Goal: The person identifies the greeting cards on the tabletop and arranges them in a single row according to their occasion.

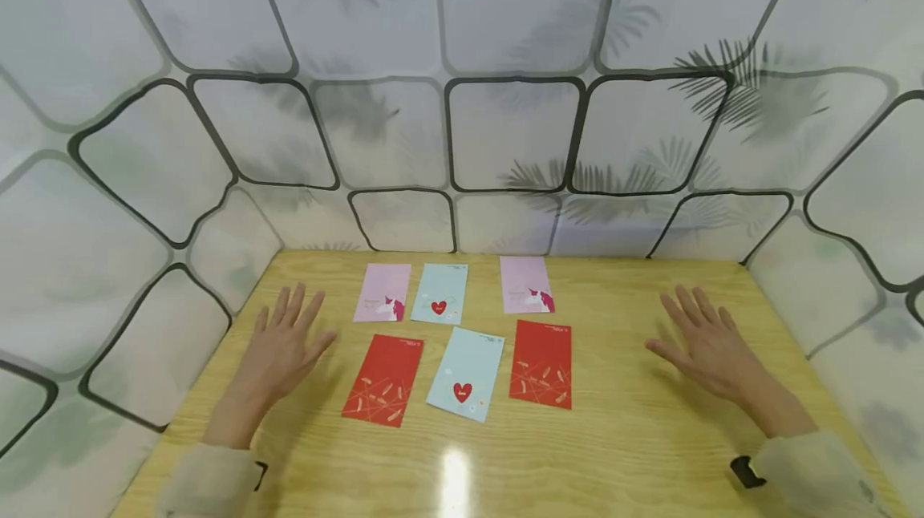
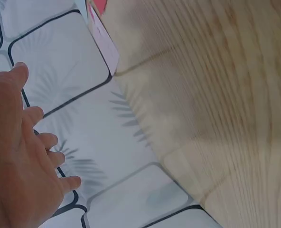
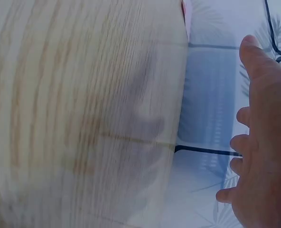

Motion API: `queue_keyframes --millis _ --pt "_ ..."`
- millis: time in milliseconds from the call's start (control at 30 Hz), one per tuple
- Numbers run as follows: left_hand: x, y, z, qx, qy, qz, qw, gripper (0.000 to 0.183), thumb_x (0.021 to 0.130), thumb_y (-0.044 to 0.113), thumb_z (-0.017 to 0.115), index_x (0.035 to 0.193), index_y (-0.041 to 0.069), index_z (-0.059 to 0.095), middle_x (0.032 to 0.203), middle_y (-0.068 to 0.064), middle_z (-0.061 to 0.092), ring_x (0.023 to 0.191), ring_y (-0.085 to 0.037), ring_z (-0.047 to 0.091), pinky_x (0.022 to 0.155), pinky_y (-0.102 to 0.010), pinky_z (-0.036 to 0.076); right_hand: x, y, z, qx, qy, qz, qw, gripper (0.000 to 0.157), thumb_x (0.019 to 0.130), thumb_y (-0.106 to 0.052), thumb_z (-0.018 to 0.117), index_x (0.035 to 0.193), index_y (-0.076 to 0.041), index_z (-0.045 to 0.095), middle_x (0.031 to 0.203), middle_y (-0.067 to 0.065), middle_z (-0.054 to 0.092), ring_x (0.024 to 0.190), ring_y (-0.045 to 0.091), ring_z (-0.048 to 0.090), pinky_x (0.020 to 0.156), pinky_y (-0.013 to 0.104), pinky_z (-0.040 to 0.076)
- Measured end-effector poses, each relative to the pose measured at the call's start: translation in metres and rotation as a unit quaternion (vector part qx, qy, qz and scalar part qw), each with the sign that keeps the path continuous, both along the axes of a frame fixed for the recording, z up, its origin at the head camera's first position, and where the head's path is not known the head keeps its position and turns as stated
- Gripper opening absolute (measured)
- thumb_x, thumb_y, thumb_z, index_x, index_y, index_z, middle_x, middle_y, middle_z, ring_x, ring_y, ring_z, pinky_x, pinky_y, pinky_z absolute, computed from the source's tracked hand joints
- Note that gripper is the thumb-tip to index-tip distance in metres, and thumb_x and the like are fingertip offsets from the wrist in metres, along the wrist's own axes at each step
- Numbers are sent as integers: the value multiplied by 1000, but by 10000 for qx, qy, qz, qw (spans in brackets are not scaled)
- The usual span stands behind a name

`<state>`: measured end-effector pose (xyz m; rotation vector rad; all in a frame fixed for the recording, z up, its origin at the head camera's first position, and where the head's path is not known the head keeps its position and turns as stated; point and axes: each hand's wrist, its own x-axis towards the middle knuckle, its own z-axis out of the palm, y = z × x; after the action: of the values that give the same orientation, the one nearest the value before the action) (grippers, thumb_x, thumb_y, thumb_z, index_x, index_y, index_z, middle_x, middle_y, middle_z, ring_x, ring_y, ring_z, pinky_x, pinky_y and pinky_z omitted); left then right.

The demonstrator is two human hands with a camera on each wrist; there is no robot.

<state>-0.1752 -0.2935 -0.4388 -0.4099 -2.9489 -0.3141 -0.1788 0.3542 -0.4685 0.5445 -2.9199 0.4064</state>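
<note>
My left hand point(image 1: 283, 350) is held over the left side of the table, fingers spread and nothing in it. On the far right my right hand point(image 1: 703, 348) hovers the same way, palm down. Between them lie flat cards in two rows. The back row has a pink unicorn card point(image 1: 378, 293), a light blue heart card point(image 1: 439, 293) and a second pink card point(image 1: 527, 284). In front are a red card point(image 1: 382, 380), another light blue card point(image 1: 466, 374) and another red card point(image 1: 541, 364). The left hand is nearest the left pink and red cards.
The wooden table point(image 1: 621, 446) meets patterned fabric walls point(image 1: 516, 137) at its back and both sides. A bright light reflection shows on the table's front middle. Dark bands show at both sleeve cuffs point(image 1: 801, 470).
</note>
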Motion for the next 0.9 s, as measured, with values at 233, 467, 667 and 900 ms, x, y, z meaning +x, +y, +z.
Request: queue_keyframes --millis 233,467,667,900 --pt "2 21 -5 41 -2 -89 10000 72 107 44 54 161 4 31 166 -29 17 153 -49 10 116 -72 13 3 -14 -3 -105 -40 65 9999 84 102 -47 61 160 4 28 165 33 17 155 47 1 113 77 12" --pt "3 38 -10 46 36 -152 9999 71 106 41 56 162 4 31 168 -26 16 154 -48 10 118 -70 13 2 -31 -5 -176 -47 164 9997 85 102 -49 61 160 4 28 164 33 19 155 47 4 112 76 15" --pt "2 50 -11 157 122 -236 9995 74 104 40 60 161 4 31 167 -26 18 154 -47 12 119 -69 15 -1 -46 -5 -253 5 288 9993 85 100 -48 64 158 5 32 162 33 24 153 49 12 111 76 20" --pt "1 67 -15 184 179 -325 9991 75 103 43 61 161 5 33 167 -24 22 153 -47 17 119 -67 18 -2 -61 -5 -292 -62 381 9988 86 98 -48 66 158 4 32 162 32 27 149 53 20 108 75 25"
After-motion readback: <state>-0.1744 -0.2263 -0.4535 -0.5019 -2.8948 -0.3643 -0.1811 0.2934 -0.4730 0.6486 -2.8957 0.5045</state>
